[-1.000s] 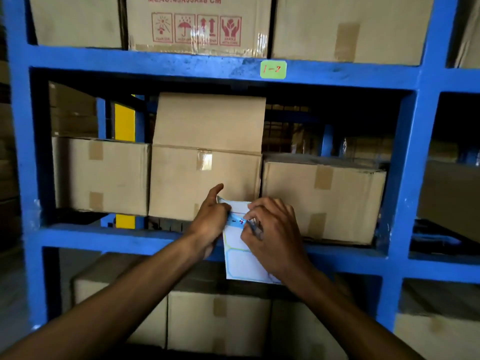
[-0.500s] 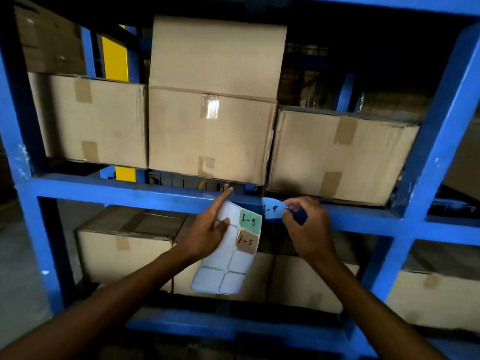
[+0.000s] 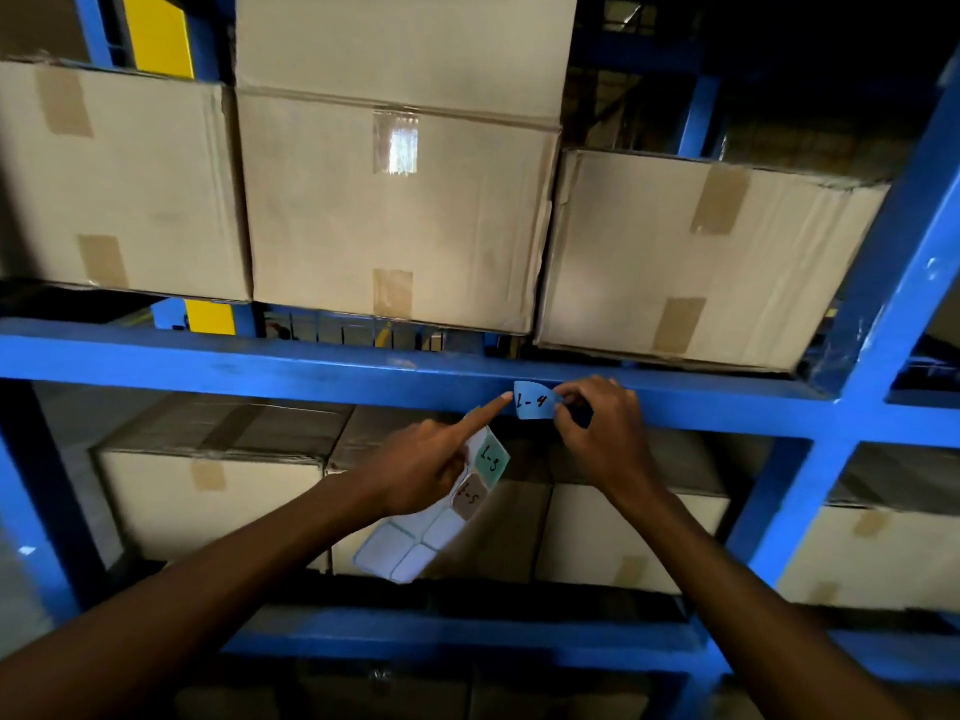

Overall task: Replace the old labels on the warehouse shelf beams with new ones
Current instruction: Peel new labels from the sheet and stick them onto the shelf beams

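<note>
**Non-Task Items in View**

Three taped cardboard boxes on the upper level: left box (image 3: 119,179), centre box (image 3: 395,210), right box (image 3: 696,257), side by side. A fourth box (image 3: 405,44) stacked on the centre one. Clear tape strip (image 3: 396,142) on the centre box face. Yellow post (image 3: 158,31) behind the left box. More cardboard boxes (image 3: 208,496) on the level below, partly in shadow.

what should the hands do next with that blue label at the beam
Probably press the blue label flat onto the shelf beam. The right hand pinches its right edge and it curls off the beam face, while the left hand, holding the label sheet, has its index fingertip at the label's left edge. Smoothing left to right looks like the natural move.
</note>
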`<state>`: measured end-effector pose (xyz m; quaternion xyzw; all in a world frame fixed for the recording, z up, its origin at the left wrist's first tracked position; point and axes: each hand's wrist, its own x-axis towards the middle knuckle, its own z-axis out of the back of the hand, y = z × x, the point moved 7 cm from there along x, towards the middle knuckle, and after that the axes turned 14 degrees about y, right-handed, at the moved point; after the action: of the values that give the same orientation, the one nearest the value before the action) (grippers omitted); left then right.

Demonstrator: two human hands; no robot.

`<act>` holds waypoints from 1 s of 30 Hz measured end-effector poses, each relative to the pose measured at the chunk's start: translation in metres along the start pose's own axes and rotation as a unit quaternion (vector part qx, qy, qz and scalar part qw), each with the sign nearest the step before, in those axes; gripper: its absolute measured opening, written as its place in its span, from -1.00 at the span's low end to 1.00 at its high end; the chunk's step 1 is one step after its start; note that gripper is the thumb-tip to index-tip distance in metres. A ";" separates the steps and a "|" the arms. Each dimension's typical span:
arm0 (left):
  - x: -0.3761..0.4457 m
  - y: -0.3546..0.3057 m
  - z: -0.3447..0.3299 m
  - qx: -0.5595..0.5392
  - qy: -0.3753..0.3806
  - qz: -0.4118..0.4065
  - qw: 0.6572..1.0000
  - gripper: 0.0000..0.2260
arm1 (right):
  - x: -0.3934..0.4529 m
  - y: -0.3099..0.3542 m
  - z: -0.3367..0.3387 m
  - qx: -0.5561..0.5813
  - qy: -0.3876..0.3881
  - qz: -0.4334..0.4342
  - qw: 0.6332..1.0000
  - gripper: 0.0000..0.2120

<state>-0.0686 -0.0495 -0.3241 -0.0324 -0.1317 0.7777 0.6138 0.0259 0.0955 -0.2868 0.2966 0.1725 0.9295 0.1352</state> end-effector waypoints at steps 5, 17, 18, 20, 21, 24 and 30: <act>0.010 -0.001 -0.005 0.035 0.032 -0.006 0.999 -0.28 | 0.001 -0.003 -0.008 -0.029 0.002 0.010 1.000 -0.87; 0.029 0.006 -0.001 0.154 -0.001 0.070 0.986 -0.27 | 0.001 -0.003 -0.010 -0.020 -0.012 0.009 1.000 -0.87; 0.030 0.007 -0.002 0.163 0.001 0.079 0.983 -0.25 | 0.002 -0.003 -0.011 -0.021 -0.010 0.008 1.000 -0.87; 0.030 0.009 -0.004 0.184 0.001 0.089 0.979 -0.21 | 0.002 -0.004 -0.011 -0.018 -0.011 0.007 1.000 -0.86; 0.029 0.009 -0.004 0.197 -0.002 0.089 0.976 -0.20 | 0.003 -0.005 -0.011 -0.015 -0.013 0.007 1.000 -0.87; 0.028 0.009 -0.003 0.221 -0.016 0.091 0.971 -0.17 | 0.005 -0.006 -0.010 -0.005 -0.019 0.007 1.000 -0.88; 0.026 0.010 -0.003 0.236 -0.025 0.092 0.967 -0.18 | 0.006 -0.009 -0.010 0.004 -0.017 0.003 1.000 -0.86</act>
<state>-0.0835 -0.0261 -0.3264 0.1209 0.0435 0.8406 0.5263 0.0165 0.1030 -0.2947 0.3137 0.1729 0.9239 0.1344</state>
